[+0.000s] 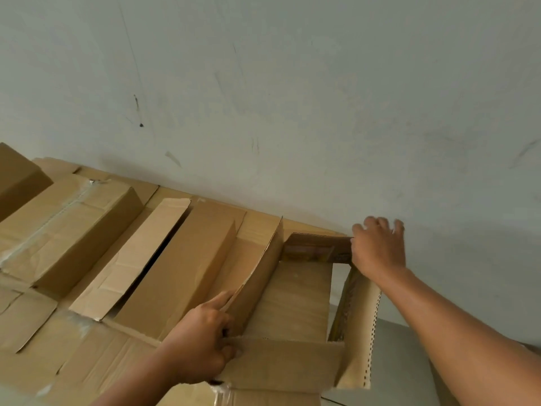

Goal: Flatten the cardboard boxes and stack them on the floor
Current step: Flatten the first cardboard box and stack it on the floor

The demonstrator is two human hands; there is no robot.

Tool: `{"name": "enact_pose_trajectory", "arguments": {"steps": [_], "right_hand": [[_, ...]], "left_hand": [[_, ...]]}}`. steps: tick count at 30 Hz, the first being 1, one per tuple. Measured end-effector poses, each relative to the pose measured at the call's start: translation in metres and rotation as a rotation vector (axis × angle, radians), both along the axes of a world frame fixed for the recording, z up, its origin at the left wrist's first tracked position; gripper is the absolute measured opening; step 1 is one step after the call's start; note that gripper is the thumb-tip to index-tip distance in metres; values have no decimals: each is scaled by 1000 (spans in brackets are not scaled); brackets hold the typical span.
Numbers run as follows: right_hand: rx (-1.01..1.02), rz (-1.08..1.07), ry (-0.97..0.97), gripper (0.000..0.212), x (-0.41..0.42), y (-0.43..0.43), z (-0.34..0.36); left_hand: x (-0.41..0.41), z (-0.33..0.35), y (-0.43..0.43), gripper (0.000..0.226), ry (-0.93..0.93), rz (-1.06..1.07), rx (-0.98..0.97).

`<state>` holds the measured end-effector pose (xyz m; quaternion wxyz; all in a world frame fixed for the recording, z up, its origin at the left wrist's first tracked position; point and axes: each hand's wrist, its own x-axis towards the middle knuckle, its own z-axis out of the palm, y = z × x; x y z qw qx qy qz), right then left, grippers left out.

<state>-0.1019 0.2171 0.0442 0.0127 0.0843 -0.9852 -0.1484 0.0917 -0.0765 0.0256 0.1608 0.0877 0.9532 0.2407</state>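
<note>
Nearest, the left hand has its fingers closed on the near left corner of an open cardboard box, thumb lying along the left wall. The box stands opened up, hollow, its right wall edged with a dotted strip. Farther out, the right hand rests at the box's far right corner, fingers spread; whether they pinch the edge cannot be told. Left of the box lie more boxes, some flattened, apparently in a pile. Behind everything rises a scuffed pale wall.
</note>
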Motion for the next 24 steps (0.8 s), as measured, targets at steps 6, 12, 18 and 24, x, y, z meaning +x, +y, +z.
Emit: {"name": "enact_pose_trajectory", "arguments": {"steps": [6,12,18,24], "right_hand": [[-932,-675,-293,76,0,28,7],[-1232,-762,-338,107,56,28,15],[-1139,-682,-612,79,133,-1,4],[-1153,-678,-545,83,161,-15,12]], "left_hand": [[4,-8,-5,26,18,8,122],[0,-4,-2,42,-30,-40,249],[-8,10,18,121,-266,22,209],[-26,6,34,113,-378,-16,382]]}}
